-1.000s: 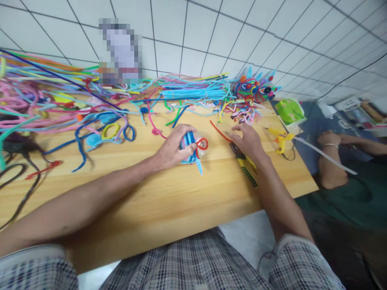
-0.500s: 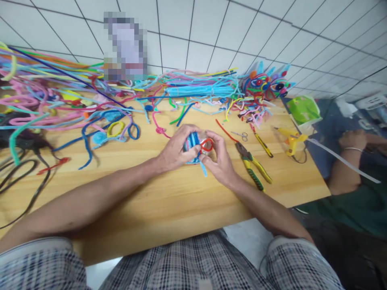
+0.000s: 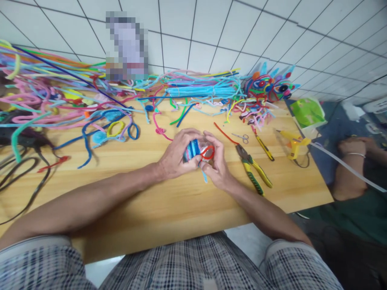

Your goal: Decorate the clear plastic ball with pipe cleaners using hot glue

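Between my two hands, above the middle of the wooden table, is a small rounded craft piece [image 3: 192, 150] wrapped in blue, light blue and pink pipe cleaners. A red pipe cleaner loop [image 3: 208, 152] lies against its right side, and a light blue end sticks out below. My left hand [image 3: 178, 155] curls round the left side, thumb pressed on the front. On the right, my right hand [image 3: 218, 161] is closed about the red loop, thumb and fingertips against it. My fingers hide parts of the piece.
To the right lie pliers [image 3: 252, 169], a red pipe cleaner [image 3: 225, 133], small scissors [image 3: 242, 138], a yellow cutter [image 3: 264, 147] and a glue gun [image 3: 293, 145]. Pipe cleaner bundles [image 3: 202, 90] and finished colourful heads [image 3: 267, 84] line the wall. Another person's arm [image 3: 350, 173] rests beyond the right edge.
My hands have shifted slightly and the right fingers have lifted and arched more around the red loop. The craft piece stays between both hands, and the camera view has shifted a little.
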`<state>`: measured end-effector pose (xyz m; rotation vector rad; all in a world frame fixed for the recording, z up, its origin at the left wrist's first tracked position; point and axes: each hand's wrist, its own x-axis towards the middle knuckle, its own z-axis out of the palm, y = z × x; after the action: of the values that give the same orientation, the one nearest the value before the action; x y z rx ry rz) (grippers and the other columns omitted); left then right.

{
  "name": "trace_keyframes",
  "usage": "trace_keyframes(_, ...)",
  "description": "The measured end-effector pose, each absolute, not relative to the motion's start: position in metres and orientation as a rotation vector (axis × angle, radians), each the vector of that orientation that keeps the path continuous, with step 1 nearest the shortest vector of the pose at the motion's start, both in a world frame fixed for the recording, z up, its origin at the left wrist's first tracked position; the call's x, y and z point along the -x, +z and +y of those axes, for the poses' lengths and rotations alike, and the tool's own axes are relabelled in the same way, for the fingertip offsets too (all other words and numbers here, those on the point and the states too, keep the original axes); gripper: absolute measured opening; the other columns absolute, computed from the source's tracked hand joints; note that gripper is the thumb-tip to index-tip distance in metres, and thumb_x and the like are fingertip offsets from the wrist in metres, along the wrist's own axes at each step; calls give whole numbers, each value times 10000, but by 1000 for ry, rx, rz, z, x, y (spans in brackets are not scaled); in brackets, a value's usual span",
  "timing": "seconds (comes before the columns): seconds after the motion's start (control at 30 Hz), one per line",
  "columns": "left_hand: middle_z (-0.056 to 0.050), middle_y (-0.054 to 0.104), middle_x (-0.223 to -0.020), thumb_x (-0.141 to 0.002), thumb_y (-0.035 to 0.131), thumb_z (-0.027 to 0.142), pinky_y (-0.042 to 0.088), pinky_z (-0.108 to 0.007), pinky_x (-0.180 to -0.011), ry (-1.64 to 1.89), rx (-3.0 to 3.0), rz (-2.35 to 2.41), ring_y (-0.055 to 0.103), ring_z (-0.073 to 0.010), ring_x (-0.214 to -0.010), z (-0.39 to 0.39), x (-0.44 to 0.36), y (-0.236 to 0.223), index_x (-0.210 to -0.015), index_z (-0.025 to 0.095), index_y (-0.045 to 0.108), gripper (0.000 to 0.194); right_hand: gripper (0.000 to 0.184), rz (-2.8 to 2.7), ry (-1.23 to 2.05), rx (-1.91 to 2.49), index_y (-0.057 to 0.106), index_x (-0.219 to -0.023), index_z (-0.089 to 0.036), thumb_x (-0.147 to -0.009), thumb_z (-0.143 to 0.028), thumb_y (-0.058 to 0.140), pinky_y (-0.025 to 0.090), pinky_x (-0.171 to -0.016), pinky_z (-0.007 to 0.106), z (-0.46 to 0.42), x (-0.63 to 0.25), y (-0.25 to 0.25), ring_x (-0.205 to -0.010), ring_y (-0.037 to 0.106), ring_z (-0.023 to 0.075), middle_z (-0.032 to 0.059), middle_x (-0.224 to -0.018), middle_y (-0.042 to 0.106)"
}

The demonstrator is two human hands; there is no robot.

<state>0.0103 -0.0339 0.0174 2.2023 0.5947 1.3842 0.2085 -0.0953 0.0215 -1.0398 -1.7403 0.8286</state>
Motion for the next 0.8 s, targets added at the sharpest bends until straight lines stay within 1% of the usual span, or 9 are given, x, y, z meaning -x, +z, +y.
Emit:
trace_keyframes(0.1, -168, 643, -1413, -1036, 666, 552, 529, -558, -1155, 1363, -2207, 583, 639, -340, -1349, -37, -10, 15, -1514, 247, 465, 601, 711, -1841, 755, 942, 318, -1635, -347, -1048, -598, 629, 373, -1357, 693, -94, -214, 23, -1684, 346, 373, 145, -1766, 354)
trace_keyframes(0.17, -178, 625, -1430, -1027, 675, 581, 528, -564, -1160, 1351, -2191, 575, 635, -347, -1361, -38, -10, 13, -1544, 244, 428, 665, 702, -1874, 706, 896, 315, -1650, -357, -1056, -573, 622, 384, -1342, 713, -92, -217, 22, -1663, 370, 380, 138, -1748, 368)
trace_keyframes(0.33, -189, 570, -1461, -1023, 679, 618, 513, -589, -1175, 1372, -2166, 550, 588, -360, -1406, -40, -11, 6, -1558, 250, 399, 706, 696, -1921, 631, 869, 312, -1666, -352, -1059, -511, 610, 434, -1297, 728, -92, -219, 18, -1614, 420, 403, 144, -1704, 405)
trace_keyframes(0.47, -191, 534, -1473, -1019, 696, 581, 503, -612, -1175, 1377, -2174, 513, 553, -372, -1422, -40, -12, 1, -1580, 259, 378, 722, 704, -1919, 600, 858, 315, -1670, -336, -1050, -494, 609, 444, -1288, 725, -93, -219, 12, -1592, 435, 402, 154, -1673, 419)
trace_keyframes(0.63, -217, 476, -1543, -1006, 726, 543, 478, -662, -1190, 1396, -2163, 477, 490, -407, -1489, -41, -14, 1, -1606, 262, 360, 756, 702, -1917, 528, 877, 334, -1661, -307, -1042, -486, 614, 475, -1265, 717, -94, -217, 11, -1569, 460, 394, 169, -1642, 442)
trace_keyframes(0.7, -218, 465, -1569, -991, 744, 551, 467, -672, -1209, 1424, -2154, 462, 478, -410, -1509, -41, -15, 3, -1628, 269, 340, 806, 705, -1910, 467, 865, 349, -1656, -307, -1029, -466, 630, 490, -1256, 713, -95, -217, 15, -1557, 479, 392, 168, -1638, 457)
trace_keyframes(0.8, -225, 455, -1603, -940, 799, 606, 451, -667, -1250, 1422, -2128, 461, 462, -423, -1542, -41, -13, 7, -1673, 258, 310, 947, 718, -1902, 364, 838, 373, -1647, -306, -1003, -451, 654, 519, -1232, 710, -95, -218, 21, -1534, 515, 398, 166, -1626, 487)
